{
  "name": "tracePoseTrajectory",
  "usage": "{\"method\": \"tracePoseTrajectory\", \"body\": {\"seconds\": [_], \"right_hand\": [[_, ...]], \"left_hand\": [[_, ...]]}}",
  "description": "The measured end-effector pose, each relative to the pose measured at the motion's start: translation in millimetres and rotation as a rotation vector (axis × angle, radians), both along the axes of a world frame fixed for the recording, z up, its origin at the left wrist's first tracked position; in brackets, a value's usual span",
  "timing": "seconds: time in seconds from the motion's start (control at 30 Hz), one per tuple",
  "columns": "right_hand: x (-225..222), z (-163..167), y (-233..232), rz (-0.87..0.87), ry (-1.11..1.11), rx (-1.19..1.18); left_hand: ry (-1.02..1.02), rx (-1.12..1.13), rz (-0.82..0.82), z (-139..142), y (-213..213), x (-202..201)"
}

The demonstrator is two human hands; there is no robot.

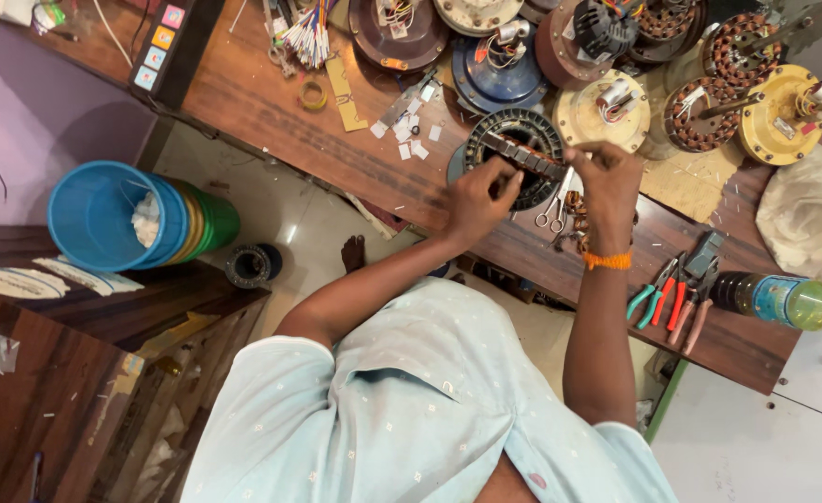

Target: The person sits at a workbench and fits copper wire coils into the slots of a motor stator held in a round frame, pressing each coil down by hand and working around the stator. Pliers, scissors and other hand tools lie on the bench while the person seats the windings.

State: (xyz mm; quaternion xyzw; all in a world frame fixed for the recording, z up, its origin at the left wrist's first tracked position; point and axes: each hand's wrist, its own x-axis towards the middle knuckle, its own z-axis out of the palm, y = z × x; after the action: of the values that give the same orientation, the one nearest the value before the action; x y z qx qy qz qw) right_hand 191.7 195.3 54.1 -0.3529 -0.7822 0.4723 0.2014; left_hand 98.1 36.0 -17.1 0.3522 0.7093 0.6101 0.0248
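A black ring-shaped fan stator [521, 140] with slotted teeth lies on the wooden bench [271, 102]. My left hand [479, 200] pinches its near rim with the fingertips closed. At the ring's right side, my right hand [606, 182], with an orange thread band on the wrist, is closed on the edge. A brownish strip crosses the ring between the two hands. Small scissors [554, 210] lie just below the stator, between my hands. What the fingertips hold inside the slots is hidden.
Several fan motors with copper windings [709, 88] crowd the back of the bench. Pliers and cutters [672, 293] and a green bottle [793, 300] lie at the right, with a cloth [811, 219] beyond. Stacked blue buckets [103, 214] stand on the floor at left.
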Motion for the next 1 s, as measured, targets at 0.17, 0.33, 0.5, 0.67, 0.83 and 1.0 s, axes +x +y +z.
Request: {"method": "tracePoseTrajectory", "body": {"seconds": [0.17,0.33,0.5,0.67,0.83,1.0], "right_hand": [[29,1,-27,-0.067,0.023,-0.11],[30,-3,-57,0.022,0.036,0.376],[24,-14,-76,0.027,0.185,0.509],[29,-15,-68,-0.046,0.042,0.242],[29,-20,-67,0.052,0.003,0.429],[28,-30,-80,0.013,0.068,0.454]], "left_hand": [[0.593,0.057,-0.146,14,-7,-33],[0.59,0.011,-0.378,19,-2,-57],[0.676,0.03,-0.408,14,-2,-63],[0.631,0.024,-0.429,7,3,-66],[0.707,0.006,-0.433,0,2,-66],[0.883,0.087,-0.298,-12,-1,-60]]}}
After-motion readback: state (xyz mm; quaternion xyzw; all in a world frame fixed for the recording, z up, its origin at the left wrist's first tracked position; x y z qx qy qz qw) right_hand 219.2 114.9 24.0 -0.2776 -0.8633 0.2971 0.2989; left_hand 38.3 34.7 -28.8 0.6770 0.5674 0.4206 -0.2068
